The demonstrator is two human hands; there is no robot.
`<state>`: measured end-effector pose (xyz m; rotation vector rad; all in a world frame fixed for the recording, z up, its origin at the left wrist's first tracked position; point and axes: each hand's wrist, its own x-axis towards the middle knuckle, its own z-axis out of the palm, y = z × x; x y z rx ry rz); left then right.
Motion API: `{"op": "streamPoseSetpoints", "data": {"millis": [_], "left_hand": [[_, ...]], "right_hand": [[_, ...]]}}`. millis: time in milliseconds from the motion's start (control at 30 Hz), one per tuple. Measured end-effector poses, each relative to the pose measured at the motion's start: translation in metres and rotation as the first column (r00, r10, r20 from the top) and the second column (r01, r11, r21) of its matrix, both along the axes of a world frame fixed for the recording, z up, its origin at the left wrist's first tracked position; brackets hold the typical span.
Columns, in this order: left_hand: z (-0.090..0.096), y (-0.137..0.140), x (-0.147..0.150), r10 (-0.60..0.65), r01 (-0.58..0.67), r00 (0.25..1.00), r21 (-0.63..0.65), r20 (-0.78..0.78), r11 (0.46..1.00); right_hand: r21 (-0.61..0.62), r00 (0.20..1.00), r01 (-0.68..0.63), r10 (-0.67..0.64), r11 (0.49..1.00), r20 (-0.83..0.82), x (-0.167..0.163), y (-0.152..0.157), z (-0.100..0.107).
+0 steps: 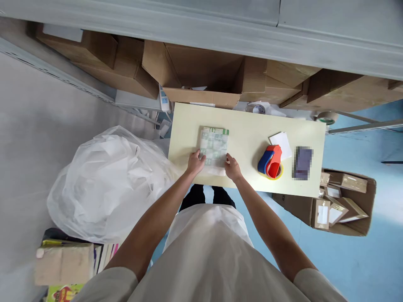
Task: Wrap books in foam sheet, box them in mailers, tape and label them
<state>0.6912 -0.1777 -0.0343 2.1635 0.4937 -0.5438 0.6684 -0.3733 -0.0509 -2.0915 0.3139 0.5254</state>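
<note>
A flat, book-like green-and-white item [214, 144] lies on the pale yellow table [189, 121], close to its front edge. A translucent white wrap covers most of its face, leaving a green strip bare along the far edge. My left hand [196, 162] grips its left side near the front corner, thumb on top. On the opposite side, my right hand [233, 167] holds the right edge with curled fingers. A bit of the wrap [214, 170] sticks out between both hands. Fingertips beneath the item are hidden.
Right on the table are a red-and-blue tape dispenser [273, 161], white cards [285, 144] and a blurred dark phone-like object [302, 163]. Cardboard boxes [201, 98] line the shelf behind. A large plastic bag [107, 184] stands left, a carton of parcels [371, 201] right.
</note>
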Motion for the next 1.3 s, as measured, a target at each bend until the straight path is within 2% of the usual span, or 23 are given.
{"op": "streamPoseSetpoints", "data": {"millis": [100, 200, 333, 500, 733, 867, 1000, 1200, 1300], "left_hand": [[-0.004, 0.03, 0.026, 0.026, -0.027, 0.998, 0.005, 0.056, 1.0], [-0.007, 0.059, 0.053, 0.063, -0.065, 0.995, 0.022, 0.075, 0.998], [-0.008, 0.085, 0.077, 0.111, -0.112, 0.989, 0.001, 0.094, 0.994], [-0.005, 0.097, 0.089, 0.139, -0.138, 0.985, -0.017, 0.098, 0.99], [-0.002, 0.098, 0.088, 0.062, -0.063, 0.995, 0.001, 0.079, 0.998], [0.008, 0.096, 0.082, 0.09, -0.092, 0.992, 0.031, 0.085, 0.995], [0.029, 0.091, 0.07, 0.061, -0.063, 0.985, 0.011, 0.161, 0.998], [0.064, 0.075, 0.037, -0.09, 0.104, 0.979, -0.069, 0.185, 0.992], [0.078, 0.064, 0.009, -0.107, 0.136, 0.975, -0.14, 0.196, 0.981]], "right_hand": [[-0.048, 0.998, -0.053, 0.054, 0.997, 0.012, 0.035, 0.029, 0.001], [-0.018, 0.996, -0.088, 0.088, 0.996, 0.034, 0.066, 0.058, 0.0], [0.053, 0.998, -0.048, 0.046, 0.997, 0.041, 0.091, 0.087, -0.004], [0.077, 0.999, -0.008, 0.005, 0.997, 0.047, 0.1, 0.104, -0.008], [0.086, 0.996, 0.022, -0.029, 0.996, 0.083, 0.097, 0.109, -0.013], [0.074, 0.996, 0.044, -0.049, 0.996, 0.077, 0.092, 0.101, 0.0], [0.069, 0.992, 0.072, -0.078, 0.995, 0.098, 0.075, 0.075, 0.025], [0.14, 0.98, 0.147, -0.163, 0.979, 0.113, 0.015, 0.021, 0.055], [0.17, 0.978, 0.161, -0.18, 0.972, 0.107, -0.014, -0.002, 0.061]]}}
